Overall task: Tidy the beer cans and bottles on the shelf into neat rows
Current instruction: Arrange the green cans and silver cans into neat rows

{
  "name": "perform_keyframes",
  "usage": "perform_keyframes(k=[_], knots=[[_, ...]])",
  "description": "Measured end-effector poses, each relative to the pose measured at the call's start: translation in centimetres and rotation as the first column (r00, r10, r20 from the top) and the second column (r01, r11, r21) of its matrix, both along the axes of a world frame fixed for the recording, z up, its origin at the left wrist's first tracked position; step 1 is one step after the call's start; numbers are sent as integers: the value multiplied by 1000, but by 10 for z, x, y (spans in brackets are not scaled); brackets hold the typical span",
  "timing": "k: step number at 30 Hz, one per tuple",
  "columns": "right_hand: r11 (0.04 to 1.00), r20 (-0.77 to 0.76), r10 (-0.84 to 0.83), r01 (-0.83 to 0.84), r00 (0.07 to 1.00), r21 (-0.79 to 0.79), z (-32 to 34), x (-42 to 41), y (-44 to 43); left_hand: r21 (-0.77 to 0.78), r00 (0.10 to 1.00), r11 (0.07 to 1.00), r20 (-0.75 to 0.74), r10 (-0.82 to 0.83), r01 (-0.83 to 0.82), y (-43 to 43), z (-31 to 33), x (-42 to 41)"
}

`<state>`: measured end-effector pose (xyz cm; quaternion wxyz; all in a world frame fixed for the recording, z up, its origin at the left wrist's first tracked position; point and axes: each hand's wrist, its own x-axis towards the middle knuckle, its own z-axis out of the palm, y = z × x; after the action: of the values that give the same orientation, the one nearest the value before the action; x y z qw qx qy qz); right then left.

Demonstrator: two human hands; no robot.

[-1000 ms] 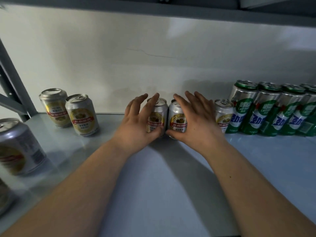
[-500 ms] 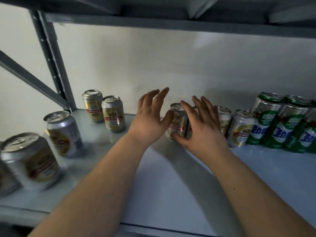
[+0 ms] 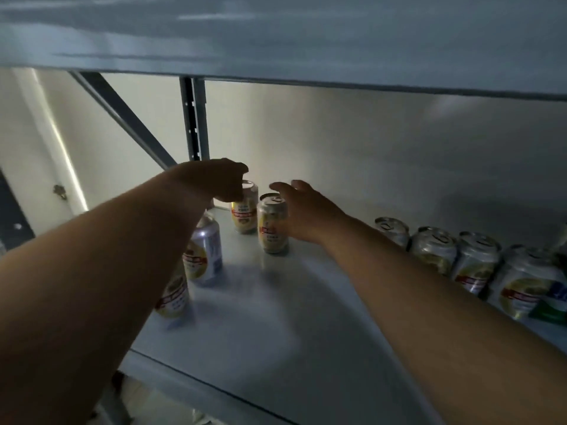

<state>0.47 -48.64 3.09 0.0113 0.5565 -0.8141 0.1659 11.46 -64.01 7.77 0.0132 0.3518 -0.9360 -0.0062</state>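
Two gold-and-silver beer cans stand near the shelf's back left corner. My left hand (image 3: 222,180) is curled over the top of the far gold can (image 3: 245,214). My right hand (image 3: 306,211) is spread, fingers apart, against the right side of the near gold can (image 3: 272,230). Under my left forearm stand a silver-blue can (image 3: 205,256) and a partly hidden gold can (image 3: 173,297). Along the back right, a row of gold cans (image 3: 434,251) runs to a green can (image 3: 552,311) at the frame's edge.
The grey shelf board (image 3: 276,326) lies bare between the two groups of cans. The upper shelf (image 3: 276,35) hangs low overhead. A metal upright (image 3: 194,118) and a diagonal brace (image 3: 122,115) stand behind the left cans. The wall is close behind.
Both hands left the middle cans in the row and swung left to the two gold cans near the upright. My view turned left and up with them.
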Motion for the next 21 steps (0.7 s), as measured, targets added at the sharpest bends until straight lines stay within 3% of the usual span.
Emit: perform_keyframes(k=[5,11,16,21], knots=[[998,147,62,-64,987,8,-7,-5,-32,77,994,997,108,-18,10,-25,-14,-21],[996,181,84,-83,980,-13,3,-16,-18,163,999,986,-16,-41,43,-40,-19,-38],[993,15,35,-36,999,116,15,-27,8,328,993,938,-56,-99,112,-21,-14,-51],[979,-78,-35,50,996,198,21,-36,40,331,976,919,-46,-211,214,16,-13,-61]])
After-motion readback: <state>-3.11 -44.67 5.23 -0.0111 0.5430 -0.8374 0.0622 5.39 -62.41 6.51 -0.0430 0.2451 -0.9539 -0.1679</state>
